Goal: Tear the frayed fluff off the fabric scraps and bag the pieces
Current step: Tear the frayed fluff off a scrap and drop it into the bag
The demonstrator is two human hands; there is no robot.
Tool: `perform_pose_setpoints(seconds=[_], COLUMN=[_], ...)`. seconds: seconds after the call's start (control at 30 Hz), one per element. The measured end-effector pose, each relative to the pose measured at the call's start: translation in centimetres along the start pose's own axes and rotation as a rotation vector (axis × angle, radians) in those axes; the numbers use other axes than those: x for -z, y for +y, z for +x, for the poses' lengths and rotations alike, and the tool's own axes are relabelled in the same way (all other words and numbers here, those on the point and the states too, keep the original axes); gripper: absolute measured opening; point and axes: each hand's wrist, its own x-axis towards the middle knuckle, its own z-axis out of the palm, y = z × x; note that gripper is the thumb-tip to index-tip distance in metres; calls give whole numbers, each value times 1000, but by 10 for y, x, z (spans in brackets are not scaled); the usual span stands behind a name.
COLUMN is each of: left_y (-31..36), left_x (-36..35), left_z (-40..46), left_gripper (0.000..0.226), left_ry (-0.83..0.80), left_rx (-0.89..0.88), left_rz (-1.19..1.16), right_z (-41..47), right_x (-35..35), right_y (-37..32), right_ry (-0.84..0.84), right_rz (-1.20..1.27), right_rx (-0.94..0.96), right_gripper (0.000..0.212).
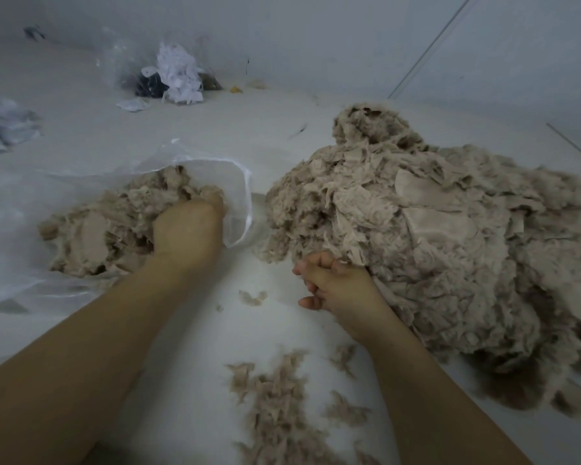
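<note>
A clear plastic bag (239, 182) lies open at centre left, partly filled with beige fabric scraps (94, 233). My left hand (188, 229) reaches into the bag's mouth, its fingers curled down and buried in the scraps there. A big pile of frayed beige scraps (433, 229) covers the right side. My right hand (336, 286) sits at the pile's near left edge with curled fingers, the thumb pinching the edge of a scrap. Torn beige fluff (275, 401) lies strewn on the white surface between my forearms.
At the back left, another clear bag (128, 62) holds white and dark scraps (178, 75). Pale crumpled cloth (4, 125) lies at the far left edge. A small fluff tuft (252, 297) sits between my hands. A wall rises behind the white surface.
</note>
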Motion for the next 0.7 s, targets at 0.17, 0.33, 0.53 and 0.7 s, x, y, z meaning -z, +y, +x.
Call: perform_pose_setpoints(seconds=[0.17,0.33,0.53,0.7], left_y=[40,61,61,67], left_x=[18,-8,-24,-20], left_z=[-35,-33,-15,-38], left_gripper=[13,12,29,21], left_ry=[269,-79,-140,-35], left_rx=[-420,-399,-181,-144], left_rz=[-246,-250,-205,-492], right_z=[0,1,0,-1], right_x=[-2,-4,-3,-4], right_y=[-2,-1,-1,-3], right_ry=[-7,9,5,15], right_rz=[9,16,4,1], right_rx=[-5,-14,-17,-18], right_gripper=[36,43,39,36])
